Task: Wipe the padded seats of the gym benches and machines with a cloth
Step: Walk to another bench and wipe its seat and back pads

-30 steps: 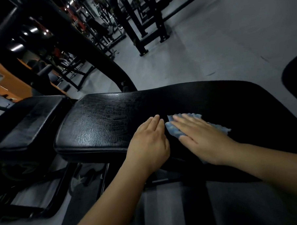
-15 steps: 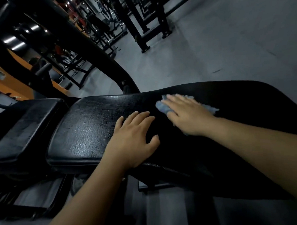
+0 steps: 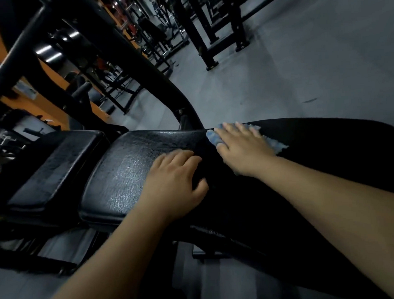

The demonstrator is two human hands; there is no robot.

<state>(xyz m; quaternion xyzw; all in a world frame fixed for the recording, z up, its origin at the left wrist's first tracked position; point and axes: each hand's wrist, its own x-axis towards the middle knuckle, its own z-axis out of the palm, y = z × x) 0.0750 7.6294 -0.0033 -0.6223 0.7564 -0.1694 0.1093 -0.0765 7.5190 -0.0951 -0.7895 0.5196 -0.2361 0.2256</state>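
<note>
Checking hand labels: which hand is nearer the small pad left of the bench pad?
Left. The left hand rests on the bench pad, toward the small pad; the right hand presses the blue cloth farther off, at the far edge.

The cloth point(image 3: 278, 144) lies mostly hidden under the right hand point(image 3: 243, 149).

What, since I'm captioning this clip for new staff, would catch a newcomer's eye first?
Two bare hands lie on the black bench pad in the middle. The right hand presses a pale blue cloth flat at the pad's far edge; the left hand rests beside it, nearer the camera. Behind, a thick black frame bar slants up to the left.
</note>
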